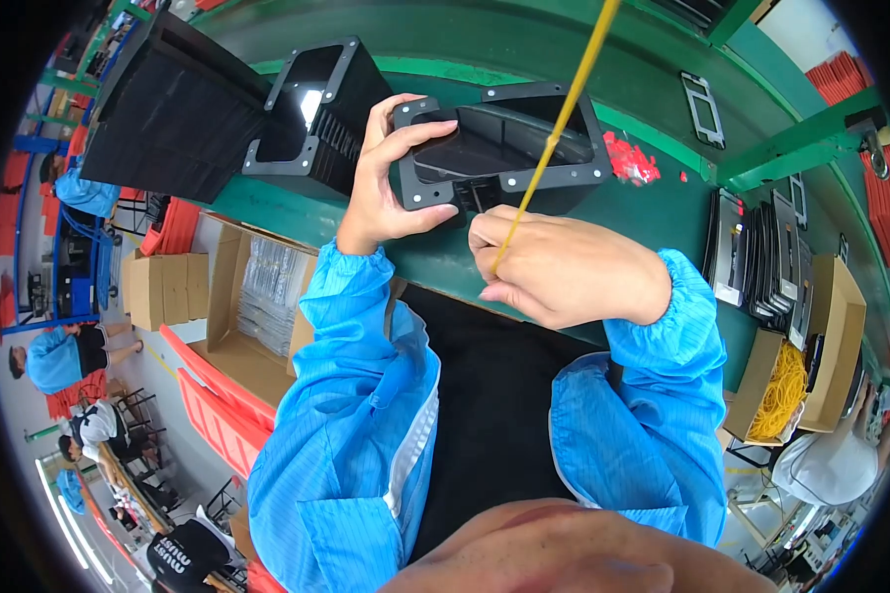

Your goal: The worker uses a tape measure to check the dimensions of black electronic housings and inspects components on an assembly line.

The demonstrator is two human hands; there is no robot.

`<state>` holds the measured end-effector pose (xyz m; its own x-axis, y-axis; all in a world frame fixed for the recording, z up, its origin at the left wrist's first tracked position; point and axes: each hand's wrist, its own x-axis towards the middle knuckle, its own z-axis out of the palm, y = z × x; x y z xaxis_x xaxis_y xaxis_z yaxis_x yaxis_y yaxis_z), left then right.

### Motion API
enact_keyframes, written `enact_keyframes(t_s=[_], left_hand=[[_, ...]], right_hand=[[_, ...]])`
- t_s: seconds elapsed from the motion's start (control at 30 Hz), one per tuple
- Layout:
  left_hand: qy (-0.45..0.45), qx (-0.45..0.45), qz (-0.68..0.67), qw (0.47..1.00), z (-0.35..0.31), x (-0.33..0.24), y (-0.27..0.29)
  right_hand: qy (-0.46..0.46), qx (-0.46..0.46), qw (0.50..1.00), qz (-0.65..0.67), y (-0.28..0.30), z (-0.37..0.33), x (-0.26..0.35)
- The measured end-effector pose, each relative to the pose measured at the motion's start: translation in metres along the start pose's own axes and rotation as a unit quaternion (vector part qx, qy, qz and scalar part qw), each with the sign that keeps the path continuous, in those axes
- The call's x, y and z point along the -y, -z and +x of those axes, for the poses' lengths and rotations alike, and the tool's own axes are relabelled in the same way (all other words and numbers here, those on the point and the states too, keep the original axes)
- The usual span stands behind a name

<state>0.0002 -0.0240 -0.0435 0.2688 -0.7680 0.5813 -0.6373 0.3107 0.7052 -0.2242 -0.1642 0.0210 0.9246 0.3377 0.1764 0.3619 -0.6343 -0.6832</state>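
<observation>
My left hand [394, 168] is closed around the left end of a stack of black, glossy framed panels [509, 138], thumb at the near side and fingers over the top. My right hand [564, 262] is curled at the stack's near edge, by a dark gap in the frame; its fingertips are mostly turned from view, and what they hold cannot be made out. A thin yellow strand [554, 143] with a small knot runs from the upper edge down across my right hand. Whether that hand grips it, I cannot tell.
Beside the left hand stands another black panel stack [292, 148], with a taller dark stack [173, 109] beyond. Small red pieces [631, 158] and a grey frame [704, 109] lie rightward. Boxes hold yellow bands [781, 395] and clear plastic pieces [267, 287]. A green post [796, 148] stands right.
</observation>
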Motion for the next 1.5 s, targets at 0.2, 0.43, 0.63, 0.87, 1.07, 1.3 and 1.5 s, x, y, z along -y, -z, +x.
enact_keyframes(t_s=[0.2,0.43,0.63,0.87,1.07,1.3,1.5], left_hand=[[-0.005,0.0,0.017,1.0,-0.002,0.001,-0.002],[-0.005,0.003,0.02,1.0,0.001,0.001,-0.001],[0.082,-0.019,-0.044,0.996,0.008,-0.022,-0.001],[0.026,-0.112,0.217,0.969,0.014,-0.07,0.019],[0.058,-0.234,0.435,0.868,-0.003,-0.059,0.065],[0.197,-0.245,0.416,0.853,-0.03,-0.014,0.069],[0.031,-0.37,0.311,0.875,-0.019,-0.031,0.044]], right_hand=[[0.017,-0.022,1.0,0.0,0.018,-0.005,0.001],[-0.046,0.021,0.998,-0.045,0.014,0.004,-0.005],[0.027,-0.206,0.967,0.144,0.009,0.003,-0.012],[0.045,-0.304,0.948,0.079,0.036,-0.014,0.016],[0.014,-0.372,0.928,0.022,0.063,-0.043,0.02],[0.011,-0.416,0.909,0.017,0.068,-0.041,0.003],[-0.146,-0.542,0.827,0.025,0.111,-0.066,-0.09]])
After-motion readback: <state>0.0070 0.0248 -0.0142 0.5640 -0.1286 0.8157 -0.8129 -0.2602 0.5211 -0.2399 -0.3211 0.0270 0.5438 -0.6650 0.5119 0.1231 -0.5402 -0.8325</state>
